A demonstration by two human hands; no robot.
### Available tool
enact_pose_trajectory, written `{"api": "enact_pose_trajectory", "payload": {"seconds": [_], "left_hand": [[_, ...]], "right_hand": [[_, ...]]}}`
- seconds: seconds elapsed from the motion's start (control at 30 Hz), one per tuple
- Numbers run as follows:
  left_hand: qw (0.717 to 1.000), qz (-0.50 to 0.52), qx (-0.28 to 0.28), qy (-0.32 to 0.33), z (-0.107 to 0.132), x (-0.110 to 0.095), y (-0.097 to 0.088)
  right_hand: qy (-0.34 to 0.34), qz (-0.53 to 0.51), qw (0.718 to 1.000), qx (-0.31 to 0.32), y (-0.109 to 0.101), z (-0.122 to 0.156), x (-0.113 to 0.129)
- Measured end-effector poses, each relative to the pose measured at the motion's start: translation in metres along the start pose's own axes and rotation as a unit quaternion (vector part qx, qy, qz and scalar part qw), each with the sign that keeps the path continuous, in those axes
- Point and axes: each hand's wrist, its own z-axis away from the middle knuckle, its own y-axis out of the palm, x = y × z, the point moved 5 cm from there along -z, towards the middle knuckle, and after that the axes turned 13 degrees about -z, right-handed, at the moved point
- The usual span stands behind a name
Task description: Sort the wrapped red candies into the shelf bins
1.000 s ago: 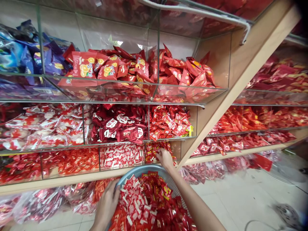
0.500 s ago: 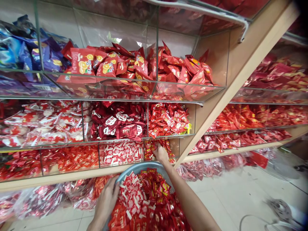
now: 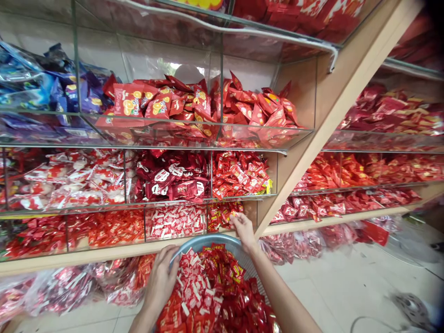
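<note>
A round blue-grey basket point(image 3: 211, 241) heaped with small red and red-and-white wrapped candies point(image 3: 211, 291) is held below the shelves. My left hand point(image 3: 163, 277) grips its left rim, fingers curled over the edge. My right hand point(image 3: 243, 229) reaches past the basket's far rim to the lowest glass compartment, where red-and-yellow candy packets point(image 3: 222, 213) lie. Its fingers are bent and touch those packets; whether they hold one is hidden.
Glass-fronted wooden shelves point(image 3: 312, 152) hold bins of red snack bags point(image 3: 194, 104), dark red packets point(image 3: 173, 178), red-and-white candies point(image 3: 175, 221) and blue bags point(image 3: 41, 92). Clear sacks of candies point(image 3: 62, 286) lie under the bottom shelf. White tiled floor point(image 3: 347, 286) is at right.
My right hand has drawn back slightly from the lowest compartment toward the basket rim. The view has shifted a little; my left hand stays on the basket.
</note>
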Motion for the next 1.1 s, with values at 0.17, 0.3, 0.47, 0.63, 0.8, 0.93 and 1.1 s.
{"api": "enact_pose_trajectory", "payload": {"seconds": [0.17, 0.3, 0.47, 0.63, 0.8, 0.93, 1.1], "left_hand": [[0.980, 0.151, 0.125, -0.025, 0.012, -0.058, 0.024], [0.946, 0.235, 0.219, -0.040, 0.036, -0.089, 0.057], [0.920, 0.276, 0.267, -0.076, 0.048, -0.079, 0.074], [0.958, 0.204, 0.191, -0.060, 0.013, -0.048, 0.051], [0.968, 0.174, 0.176, -0.035, -0.016, -0.040, 0.055], [0.973, 0.105, 0.207, 0.021, -0.020, -0.050, 0.076], [0.981, -0.055, 0.169, 0.080, -0.019, -0.058, 0.079]], "right_hand": [[0.131, -0.068, 0.984, 0.104, 0.008, 0.095, -0.003], [0.173, -0.097, 0.975, 0.101, 0.004, 0.146, -0.014], [0.172, -0.062, 0.980, 0.074, -0.018, 0.162, -0.022], [0.082, 0.037, 0.991, -0.094, -0.091, 0.156, -0.004], [0.023, 0.165, 0.954, -0.247, -0.168, 0.164, 0.006], [0.044, 0.186, 0.943, -0.272, -0.185, 0.173, -0.006], [0.078, 0.126, 0.953, -0.265, -0.173, 0.177, -0.015]]}}
